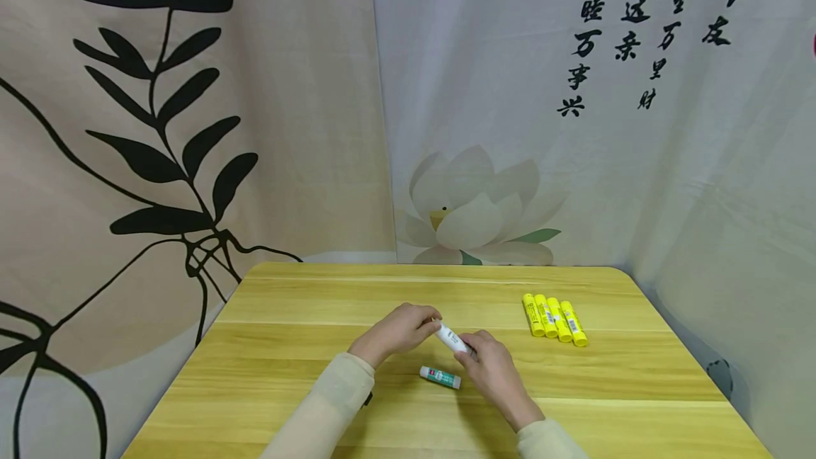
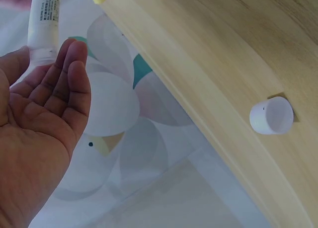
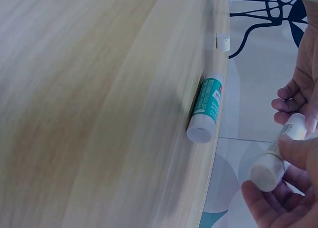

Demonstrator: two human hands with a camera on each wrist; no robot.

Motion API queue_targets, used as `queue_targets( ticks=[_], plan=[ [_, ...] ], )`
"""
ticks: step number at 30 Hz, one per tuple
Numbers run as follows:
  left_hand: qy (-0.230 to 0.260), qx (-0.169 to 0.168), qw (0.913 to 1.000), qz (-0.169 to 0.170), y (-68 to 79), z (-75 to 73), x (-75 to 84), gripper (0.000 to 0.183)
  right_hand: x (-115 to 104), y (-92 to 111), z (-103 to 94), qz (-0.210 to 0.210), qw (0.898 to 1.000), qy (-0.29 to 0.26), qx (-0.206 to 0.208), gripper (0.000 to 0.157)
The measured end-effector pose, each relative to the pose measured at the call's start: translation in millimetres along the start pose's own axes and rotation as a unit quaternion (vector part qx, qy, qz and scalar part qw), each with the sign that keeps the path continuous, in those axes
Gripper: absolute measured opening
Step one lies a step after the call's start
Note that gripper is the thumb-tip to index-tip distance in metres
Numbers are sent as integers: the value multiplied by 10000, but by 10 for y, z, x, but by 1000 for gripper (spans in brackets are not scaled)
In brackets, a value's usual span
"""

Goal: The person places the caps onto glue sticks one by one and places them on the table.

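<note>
A white glue stick (image 1: 452, 338) with small dark print is held above the table between both hands. My left hand (image 1: 403, 332) pinches its far-left end between thumb and fingers; in the left wrist view that end (image 2: 43, 51) meets the fingertips. My right hand (image 1: 496, 372) grips the other end, thumb on top and fingers curled beneath. Below the hands a green-and-white glue stick (image 1: 440, 377) lies on its side, touched by neither hand. A loose white cap (image 2: 271, 115) rests on the table; the right wrist view shows this cap (image 3: 223, 42) beyond the green glue stick.
Several yellow glue sticks (image 1: 554, 319) lie side by side at the back right of the wooden table (image 1: 306, 360). Behind the table hang a curtain with black leaves (image 1: 146, 154) and one with a pale lotus (image 1: 478, 211).
</note>
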State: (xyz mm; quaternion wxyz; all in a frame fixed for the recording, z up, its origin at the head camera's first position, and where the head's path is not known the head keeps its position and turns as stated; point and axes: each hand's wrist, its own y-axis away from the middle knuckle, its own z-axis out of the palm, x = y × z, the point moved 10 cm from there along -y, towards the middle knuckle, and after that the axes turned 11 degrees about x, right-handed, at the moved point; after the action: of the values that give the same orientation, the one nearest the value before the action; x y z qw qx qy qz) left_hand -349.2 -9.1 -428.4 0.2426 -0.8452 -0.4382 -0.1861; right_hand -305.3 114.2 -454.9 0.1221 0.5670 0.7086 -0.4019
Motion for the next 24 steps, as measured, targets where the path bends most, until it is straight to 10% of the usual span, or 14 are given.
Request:
queue_targets(
  ticks=[24],
  plan=[
    [-322,-30,9992,251,-8,-45,57,28,-82,-16,83,-87,9982,-375,-464,16]
  ],
)
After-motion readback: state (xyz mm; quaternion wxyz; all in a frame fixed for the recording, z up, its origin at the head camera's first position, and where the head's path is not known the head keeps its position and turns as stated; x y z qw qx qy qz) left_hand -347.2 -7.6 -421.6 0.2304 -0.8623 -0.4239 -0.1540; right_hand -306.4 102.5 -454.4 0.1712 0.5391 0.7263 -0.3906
